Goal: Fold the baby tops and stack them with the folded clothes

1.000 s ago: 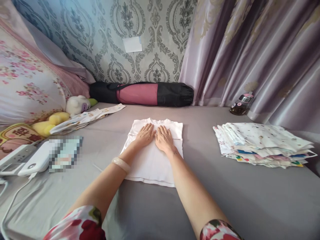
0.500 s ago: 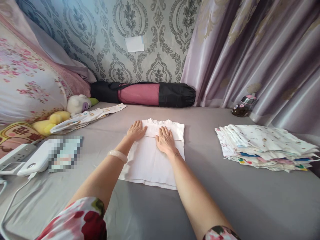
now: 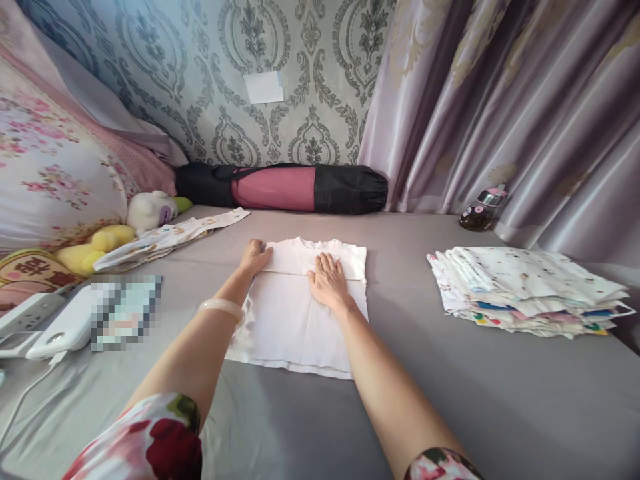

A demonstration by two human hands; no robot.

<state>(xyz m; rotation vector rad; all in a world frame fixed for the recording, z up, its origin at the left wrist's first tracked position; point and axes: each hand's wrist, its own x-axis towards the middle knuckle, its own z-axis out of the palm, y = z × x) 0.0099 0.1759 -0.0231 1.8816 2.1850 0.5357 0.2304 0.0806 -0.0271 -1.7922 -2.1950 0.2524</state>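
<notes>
A white folded garment [image 3: 295,313] lies flat on the grey bed sheet [image 3: 400,400] in front of me. My left hand [image 3: 254,255] is at the garment's upper left corner, fingers curled over the folded edge. My right hand [image 3: 327,280] rests flat on the garment's upper middle, fingers stretched out and palm down. A pale bangle [image 3: 220,307] sits on my left wrist.
A stack of folded printed cloths [image 3: 525,287] lies to the right. A printed cloth [image 3: 170,235], soft toys [image 3: 150,210] and a white device [image 3: 55,327] sit at the left. A black and pink rolled bag [image 3: 280,188] lies by the wall. A small bottle [image 3: 483,210] stands near the curtain.
My left hand has slid leftwards from beside the right hand to the garment's upper left corner and curled onto its edge. My right hand has stayed flat in place.
</notes>
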